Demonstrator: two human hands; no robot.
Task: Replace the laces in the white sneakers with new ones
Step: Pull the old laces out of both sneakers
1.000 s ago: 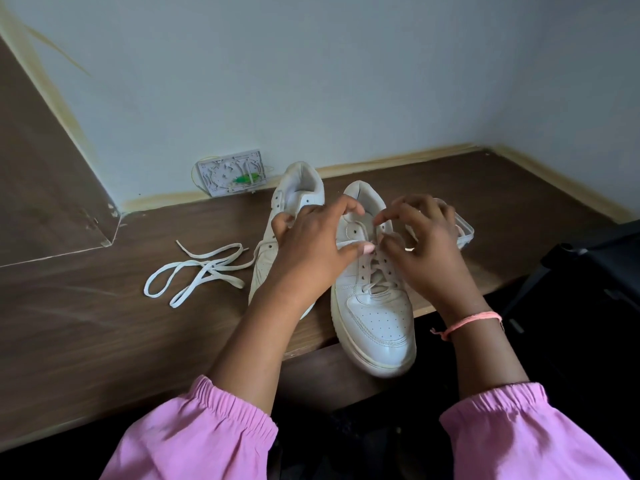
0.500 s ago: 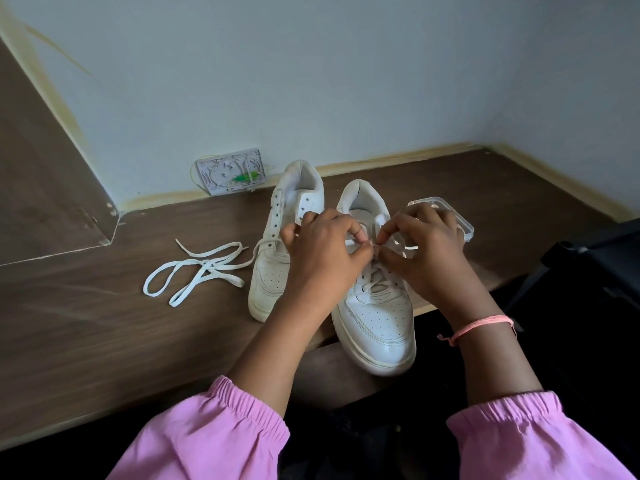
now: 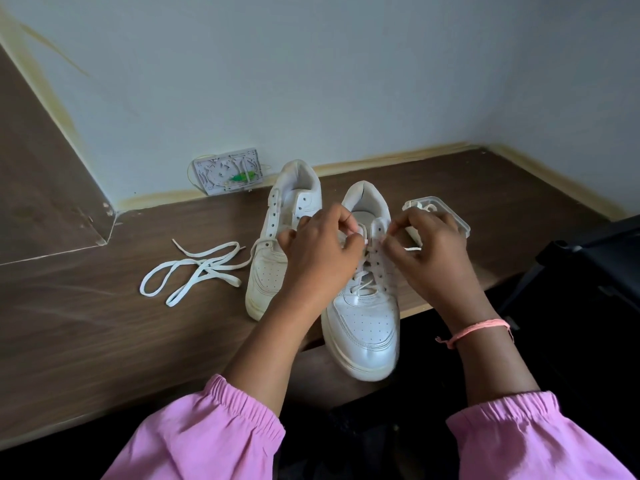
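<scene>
Two white sneakers stand side by side on the brown table (image 3: 86, 341). The right sneaker (image 3: 363, 327) overhangs the front edge and has a lace crossed through its lower eyelets. My left hand (image 3: 318, 258) pinches a lace end at the left eyelet row of that sneaker. My right hand (image 3: 429, 258) pinches the other lace end at the right eyelet row. The left sneaker (image 3: 273, 265) has empty upper eyelets, partly hidden by my left hand. A loose white lace (image 3: 194, 271) lies to its left, one end reaching the left sneaker.
A clear plastic box (image 3: 443, 213) with a coiled lace inside sits behind my right hand. A white wall socket plate (image 3: 227, 171) leans at the wall's foot. A black object (image 3: 595, 258) stands at the right, beside the table edge.
Both hands have drawn closer together over the right sneaker's upper eyelets, fingers curling tighter on the lace ends. The sneakers and the loose lace have stayed in place.
</scene>
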